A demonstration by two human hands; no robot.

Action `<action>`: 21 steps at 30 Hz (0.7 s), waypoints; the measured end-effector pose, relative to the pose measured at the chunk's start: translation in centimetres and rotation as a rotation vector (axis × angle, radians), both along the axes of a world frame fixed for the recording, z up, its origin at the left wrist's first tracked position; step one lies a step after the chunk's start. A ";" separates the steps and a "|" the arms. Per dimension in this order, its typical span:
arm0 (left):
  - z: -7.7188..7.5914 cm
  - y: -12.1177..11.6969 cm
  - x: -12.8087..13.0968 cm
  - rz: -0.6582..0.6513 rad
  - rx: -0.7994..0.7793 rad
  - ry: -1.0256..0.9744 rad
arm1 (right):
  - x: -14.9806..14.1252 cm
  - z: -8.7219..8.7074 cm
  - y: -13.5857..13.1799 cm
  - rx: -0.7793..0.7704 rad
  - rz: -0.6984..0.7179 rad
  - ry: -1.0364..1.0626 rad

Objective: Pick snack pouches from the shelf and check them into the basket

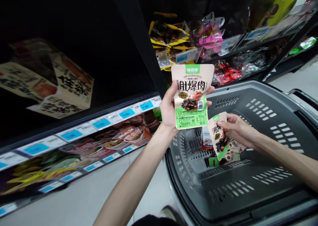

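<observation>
Left hand [169, 109] pinches green-bottomed packet [192, 112] face-on by basket [264, 159] rim, likely for reading; right hand [239, 129] pinches second packet [218, 138] above basket.

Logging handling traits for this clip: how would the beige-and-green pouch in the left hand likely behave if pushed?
The pouch is probably fairly light, being small enough for the left hand to hold alone. It looks nearly flat, so likely semi-stiff, bending if pressed. That shape suggests sliding rather than rolling.
</observation>
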State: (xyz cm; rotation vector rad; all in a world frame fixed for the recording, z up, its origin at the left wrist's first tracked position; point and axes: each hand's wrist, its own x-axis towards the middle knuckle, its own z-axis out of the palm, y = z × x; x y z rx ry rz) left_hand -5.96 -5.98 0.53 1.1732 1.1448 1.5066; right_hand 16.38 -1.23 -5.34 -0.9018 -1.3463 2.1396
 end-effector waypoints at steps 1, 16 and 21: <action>0.0 0.0 0.0 -0.002 0.007 -0.008 | 0.0 0.0 0.0 0.003 0.003 0.000; 0.4 0.0 0.0 -0.052 -0.012 -0.158 | 0.0 0.7 0.3 0.019 -0.060 -0.015; 0.3 0.2 0.0 -0.081 -0.021 -0.312 | 0.0 0.7 0.3 0.008 -0.055 -0.010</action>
